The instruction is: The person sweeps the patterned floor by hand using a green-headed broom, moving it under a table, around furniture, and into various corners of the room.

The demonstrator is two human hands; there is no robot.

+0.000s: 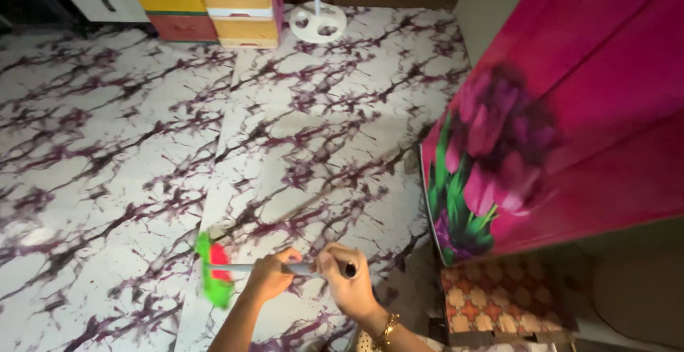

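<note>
While both fists clamp the grey handle (299, 268), left hand (269, 276) sits nearer the green-and-red broom head (212, 270) than right hand (349, 284), over the marbled floor (142, 145).

glossy white-and-purple marbled sheet floor (142, 145), 10 o'clock | smooth grey metal broom handle (299, 268) | green plastic bristle head (212, 275) | glossy pink flowered cupboard (570, 110), 3 o'clock

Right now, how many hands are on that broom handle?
2: the left hand grips the handle nearer the green broom head; the right hand holds its end.
</note>
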